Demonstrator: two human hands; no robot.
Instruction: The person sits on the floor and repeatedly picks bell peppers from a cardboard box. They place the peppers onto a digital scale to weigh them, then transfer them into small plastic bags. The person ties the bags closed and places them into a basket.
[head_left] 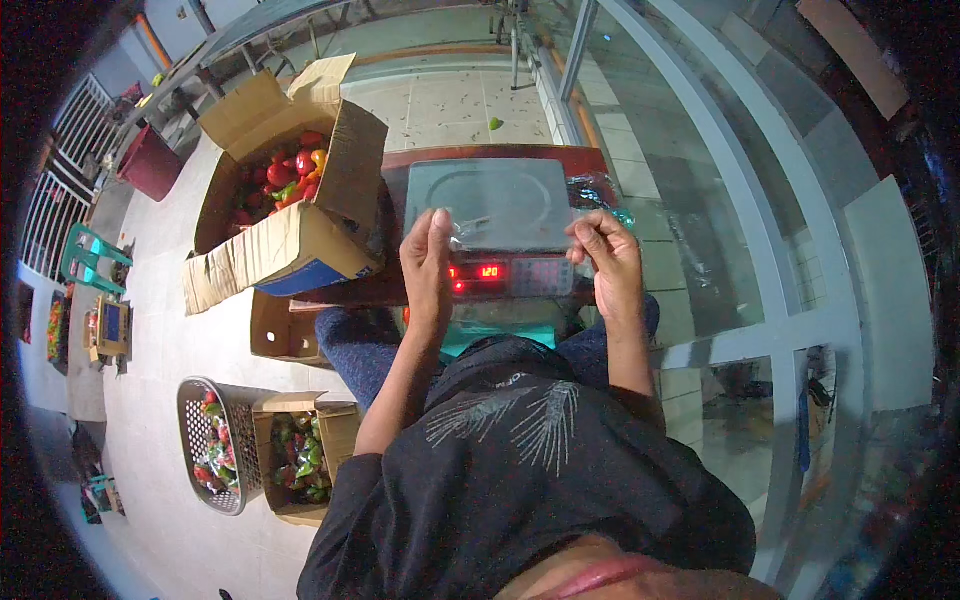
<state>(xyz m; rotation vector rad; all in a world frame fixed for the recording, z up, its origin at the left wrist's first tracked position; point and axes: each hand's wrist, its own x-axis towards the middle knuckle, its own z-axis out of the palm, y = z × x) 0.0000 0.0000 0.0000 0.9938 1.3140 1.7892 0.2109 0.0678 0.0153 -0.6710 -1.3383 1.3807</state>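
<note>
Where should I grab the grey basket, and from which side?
Probably by the rim of the basket, coming from the left: that raised edge runs round its open top, and a carton stands close on its right.

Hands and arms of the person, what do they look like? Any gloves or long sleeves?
No gloves: the left hand and right hand are bare, with no rings or watch that I can see. The forearms are bare too. Above them come the short black sleeves of a T-shirt.
</note>
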